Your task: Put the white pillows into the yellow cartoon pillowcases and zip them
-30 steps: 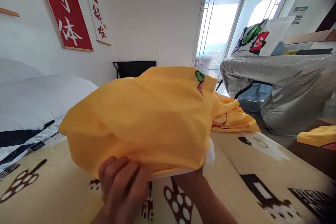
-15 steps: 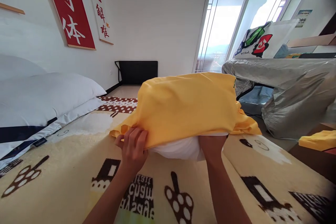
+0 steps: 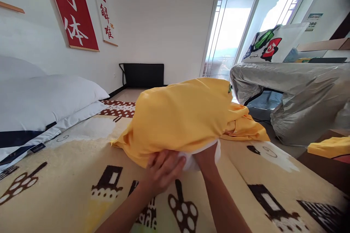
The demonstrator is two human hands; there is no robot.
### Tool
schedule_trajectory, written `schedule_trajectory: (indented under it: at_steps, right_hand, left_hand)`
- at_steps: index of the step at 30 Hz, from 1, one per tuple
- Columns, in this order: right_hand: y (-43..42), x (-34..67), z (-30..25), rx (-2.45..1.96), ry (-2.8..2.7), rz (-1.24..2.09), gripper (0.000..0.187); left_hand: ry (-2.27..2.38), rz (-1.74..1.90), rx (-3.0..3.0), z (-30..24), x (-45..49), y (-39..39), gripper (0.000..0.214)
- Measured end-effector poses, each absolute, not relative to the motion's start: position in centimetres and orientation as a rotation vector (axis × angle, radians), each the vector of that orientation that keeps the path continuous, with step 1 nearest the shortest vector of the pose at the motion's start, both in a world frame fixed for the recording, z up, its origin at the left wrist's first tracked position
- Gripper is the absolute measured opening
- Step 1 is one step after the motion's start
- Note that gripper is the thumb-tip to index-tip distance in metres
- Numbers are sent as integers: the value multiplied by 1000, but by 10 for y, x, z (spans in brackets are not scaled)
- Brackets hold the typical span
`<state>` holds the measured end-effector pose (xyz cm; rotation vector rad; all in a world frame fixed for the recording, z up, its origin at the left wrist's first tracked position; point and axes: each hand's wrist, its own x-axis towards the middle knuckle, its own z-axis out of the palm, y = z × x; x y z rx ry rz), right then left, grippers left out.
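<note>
A yellow pillowcase [image 3: 180,116] covers most of a white pillow [image 3: 201,154], which shows only at the near open end. The bundle rests on a cream patterned blanket [image 3: 68,174]. My left hand [image 3: 162,169] is at the open end with its fingers closed on the yellow fabric's edge. My right hand [image 3: 206,156] reaches into the opening; only its wrist and back show, and its fingers are hidden inside the case.
White pillows [image 3: 41,102] lie at the left. More yellow cloth [image 3: 246,125] trails behind the bundle. Furniture under a silver cover [image 3: 295,91] stands at the right, with another yellow piece [image 3: 328,145] near it. A glass door [image 3: 235,25] is ahead.
The yellow case was held up close and has come down onto the blanket. My left hand has shifted right along the open edge, nearer my right hand, and less white pillow shows.
</note>
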<state>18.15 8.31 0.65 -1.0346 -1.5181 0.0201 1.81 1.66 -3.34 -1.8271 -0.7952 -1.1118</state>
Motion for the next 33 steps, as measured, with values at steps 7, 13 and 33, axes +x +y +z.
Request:
schedule_trajectory:
  at_steps: [7, 13, 33]
  right_hand:
    - [41, 124, 23, -918, -2100, -216, 50]
    - [27, 99, 6, -767, -2243, -375, 56]
    - [37, 92, -4, -729, -2217, -460, 51]
  left_hand:
    - [-1481, -878, -1601, -17, -47, 48, 32]
    - [-1713, -978, -1477, -2, -80, 49, 44]
    - [-970, -1246, -1756, 41, -42, -5, 38]
